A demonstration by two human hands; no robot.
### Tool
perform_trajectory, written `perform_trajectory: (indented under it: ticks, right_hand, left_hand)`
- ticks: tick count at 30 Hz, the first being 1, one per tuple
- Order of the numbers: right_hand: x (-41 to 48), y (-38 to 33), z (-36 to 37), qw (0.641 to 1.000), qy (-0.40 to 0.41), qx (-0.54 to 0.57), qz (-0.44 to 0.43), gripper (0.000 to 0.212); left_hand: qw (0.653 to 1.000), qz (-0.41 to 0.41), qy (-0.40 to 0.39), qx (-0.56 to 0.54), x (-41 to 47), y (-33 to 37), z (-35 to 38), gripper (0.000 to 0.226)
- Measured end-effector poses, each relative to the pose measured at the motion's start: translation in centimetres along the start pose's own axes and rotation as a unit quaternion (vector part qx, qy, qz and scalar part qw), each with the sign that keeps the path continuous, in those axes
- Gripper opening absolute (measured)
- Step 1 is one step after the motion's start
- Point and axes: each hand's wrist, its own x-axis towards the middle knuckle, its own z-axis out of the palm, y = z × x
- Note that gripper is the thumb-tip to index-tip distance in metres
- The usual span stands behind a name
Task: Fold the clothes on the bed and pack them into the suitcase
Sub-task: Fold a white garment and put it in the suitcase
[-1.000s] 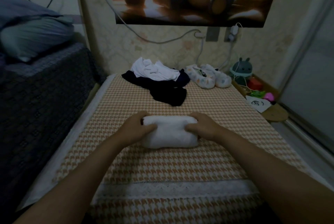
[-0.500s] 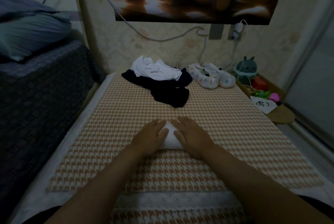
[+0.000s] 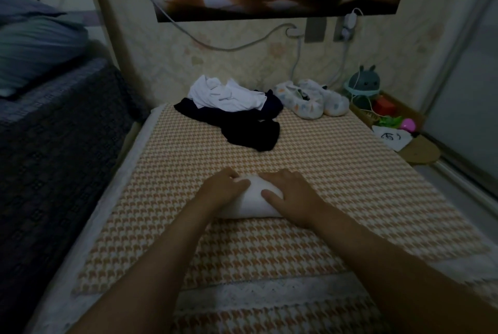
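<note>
A small folded white garment [image 3: 253, 200] lies on the orange houndstooth bed cover [image 3: 336, 172], in the middle of the bed. My left hand [image 3: 222, 189] grips its left end with curled fingers. My right hand [image 3: 292, 195] holds its right end, thumb laid on top and fingers over the far edge. Further back lies an unfolded pile: a crumpled white garment [image 3: 226, 94] on top of a dark garment [image 3: 242, 126]. No suitcase is in view.
A pair of small patterned shoes [image 3: 310, 102] sits at the bed's far right. Beside them a low wooden stand [image 3: 420, 152] carries a round toy lamp [image 3: 363, 83], paper and small toys. A higher dark bed [image 3: 54, 131] with a pillow [image 3: 35, 48] borders the left side.
A second ago my hands held the ends of a wider white bundle. They came together and pressed it smaller; now both hold the compact bundle, which shows more between them.
</note>
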Motion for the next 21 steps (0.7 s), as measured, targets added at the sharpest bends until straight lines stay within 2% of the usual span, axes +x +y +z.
perform_trajectory:
  ticks: [3,5,8,13,17,19,21]
  right_hand:
    - [-1.6,-0.1,-0.3,1.000,0.013,0.024,0.003,0.074]
    - [-2.7,-0.1,-0.8,0.999,0.011,0.036,0.002,0.073]
    - [-4.5,-0.5,-1.8,0.999,0.002,0.035,-0.012,0.071]
    - [-6.8,-0.9,-4.4,0.997,-0.028,0.069,0.002,0.063]
    - [-7.9,-0.6,-7.3,0.988,-0.092,0.117,0.042,0.085]
    - [-8.5,0.3,-8.7,0.980,-0.122,0.151,0.040,0.092]
    - [-9.4,1.4,-10.0,0.978,-0.141,0.150,0.041,0.095]
  left_hand:
    - [0.997,-0.057,-0.050,-0.032,-0.7,0.4,0.0,0.078]
    - [0.992,-0.086,-0.087,-0.029,-1.3,1.1,0.2,0.086]
    - [0.992,-0.073,-0.105,-0.014,-2.1,1.8,0.8,0.084]
    - [0.996,-0.029,-0.067,-0.060,-4.4,3.1,1.0,0.076]
    - [0.995,0.045,-0.036,-0.082,-6.3,5.6,0.7,0.074]
    - [0.989,0.132,-0.009,-0.061,-7.4,7.9,0.5,0.065]
    - [0.968,0.248,0.008,-0.046,-8.1,10.3,0.6,0.057]
